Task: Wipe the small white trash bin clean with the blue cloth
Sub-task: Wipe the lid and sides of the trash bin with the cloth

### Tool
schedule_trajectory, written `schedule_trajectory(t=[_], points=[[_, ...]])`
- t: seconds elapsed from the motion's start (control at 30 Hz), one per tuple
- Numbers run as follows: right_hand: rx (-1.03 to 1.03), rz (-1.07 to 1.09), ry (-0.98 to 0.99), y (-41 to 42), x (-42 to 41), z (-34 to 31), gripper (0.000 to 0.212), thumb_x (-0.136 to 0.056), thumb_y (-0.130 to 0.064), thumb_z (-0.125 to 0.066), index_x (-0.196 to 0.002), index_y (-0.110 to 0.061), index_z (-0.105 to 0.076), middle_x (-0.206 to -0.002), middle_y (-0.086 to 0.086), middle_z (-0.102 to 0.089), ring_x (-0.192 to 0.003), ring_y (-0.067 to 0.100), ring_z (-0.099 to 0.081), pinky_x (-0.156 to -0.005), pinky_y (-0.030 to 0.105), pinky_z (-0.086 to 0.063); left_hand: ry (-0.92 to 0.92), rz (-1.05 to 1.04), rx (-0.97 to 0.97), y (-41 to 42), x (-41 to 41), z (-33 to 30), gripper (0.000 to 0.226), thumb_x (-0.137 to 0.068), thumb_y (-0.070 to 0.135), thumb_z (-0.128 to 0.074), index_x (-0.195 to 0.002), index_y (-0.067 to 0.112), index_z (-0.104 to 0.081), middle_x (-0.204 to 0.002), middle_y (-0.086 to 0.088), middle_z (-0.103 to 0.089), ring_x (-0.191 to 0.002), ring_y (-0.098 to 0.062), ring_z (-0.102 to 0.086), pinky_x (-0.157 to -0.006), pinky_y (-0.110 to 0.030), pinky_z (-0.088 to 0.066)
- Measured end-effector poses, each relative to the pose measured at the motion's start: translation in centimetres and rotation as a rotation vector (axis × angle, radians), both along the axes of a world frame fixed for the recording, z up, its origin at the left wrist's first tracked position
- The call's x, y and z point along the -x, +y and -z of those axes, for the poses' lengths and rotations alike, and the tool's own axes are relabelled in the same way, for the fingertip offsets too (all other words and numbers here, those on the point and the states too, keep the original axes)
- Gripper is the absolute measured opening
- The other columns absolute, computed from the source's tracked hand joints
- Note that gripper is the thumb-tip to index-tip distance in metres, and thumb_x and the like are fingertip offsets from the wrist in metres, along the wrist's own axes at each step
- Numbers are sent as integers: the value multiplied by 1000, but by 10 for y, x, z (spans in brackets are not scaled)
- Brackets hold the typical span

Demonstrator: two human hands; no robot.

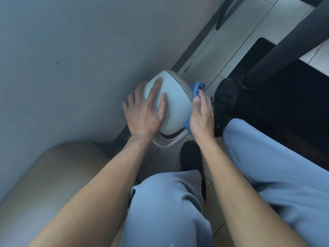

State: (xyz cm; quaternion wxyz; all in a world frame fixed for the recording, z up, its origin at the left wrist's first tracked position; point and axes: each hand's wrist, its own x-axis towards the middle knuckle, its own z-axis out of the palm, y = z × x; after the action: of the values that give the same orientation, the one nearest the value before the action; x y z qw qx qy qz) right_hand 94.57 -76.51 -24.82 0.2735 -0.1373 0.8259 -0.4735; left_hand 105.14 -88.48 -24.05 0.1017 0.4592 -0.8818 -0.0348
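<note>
Our left hand [144, 111] lies flat on the rounded lid of the small white trash bin [175, 104], fingers straight and spread apart, fingertips reaching toward the upper left of the lid. The bin sits at the centre of the frame, on the tiled floor [229, 50] just beside the grey wall [71, 50] that fills the upper left.

Our right hand [201, 116] presses the blue cloth [196, 89] against the bin's right side. Its fingers lie close together and nearly straight over the cloth, thumb along the lid's edge; whether they pinch the cloth underneath we cannot tell. The cloth shows above the fingertips and again below the palm.

Black shoes [225, 102] stand right of the bin and below it, with light blue trousers [169, 207] filling the lower frame. A dark table leg [284, 43] crosses the upper right, and a beige rounded cushion [53, 184] sits lower left.
</note>
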Motion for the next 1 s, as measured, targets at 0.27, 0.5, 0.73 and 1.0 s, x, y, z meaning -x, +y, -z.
schedule_trajectory(t=[0.27, 0.5, 0.73, 1.0], points=[[-123, -373, -24, -73, 63, -15, 36, -102, -45, -32, -112, -32, -65, -121, 2, -66, -114, 25, -56, -102, 39, -41, 5, -72, 60, -1, 3, 7, 47, -104, 54, -35, -147, 41, -49, -142, -6, -57, -113, -35, -59, -88, -47, -45], [-125, -480, -3, -90, 73, -20, 43, -100, -50, -32, -134, -43, -58, -135, -3, -65, -127, 27, -56, -108, 38, -42, 38, -83, 48, 1, 3, 6, 46, -103, 54, -40, -145, 41, -51, -141, -6, -58, -112, -35, -59, -90, -47, -46], [-32, -245, -35, -33, 43, -6, 45, -109, -36, -34, -150, -23, -48, -155, -2, -47, -143, 17, -40, -112, 26, -27, 51, -120, 20, 1, 4, 4, 45, -102, 56, -41, -145, 43, -51, -141, -3, -57, -114, -33, -59, -92, -46, -45], [-268, -536, -85, -106, 79, -30, 49, -102, -38, -26, -131, -20, -61, -146, 12, -54, -135, 34, -48, -103, 35, -38, 46, -90, 29, 0, 4, 5, 45, -104, 54, -39, -146, 43, -50, -142, -3, -56, -114, -33, -58, -92, -46, -44]])
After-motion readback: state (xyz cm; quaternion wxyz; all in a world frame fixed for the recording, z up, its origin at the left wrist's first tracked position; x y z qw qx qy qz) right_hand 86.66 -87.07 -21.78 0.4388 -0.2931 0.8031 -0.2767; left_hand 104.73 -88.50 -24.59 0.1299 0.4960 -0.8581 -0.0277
